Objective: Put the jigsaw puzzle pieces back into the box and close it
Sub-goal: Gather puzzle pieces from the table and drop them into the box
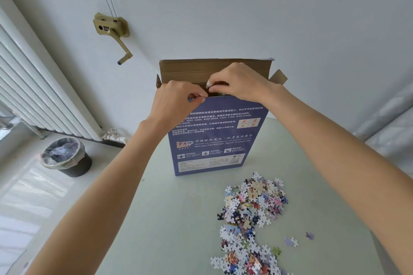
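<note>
A tall blue puzzle box (214,140) stands upright on the pale green table (178,219), its brown top lid flap (201,69) raised and a side flap sticking out at the right. My left hand (176,100) pinches the box's front top edge. My right hand (239,82) is curled over the opening and holds puzzle pieces at its fingertips above the mouth of the box. A big heap of loose jigsaw pieces (250,219) lies on the table in front of the box, to the right. The inside of the box is hidden.
A few stray pieces (290,241) lie right of the heap. On the floor at the left stands a dark bin with a plastic liner (64,156), beside a white radiator (40,87). A brass crank handle (114,31) is fixed to the wall behind.
</note>
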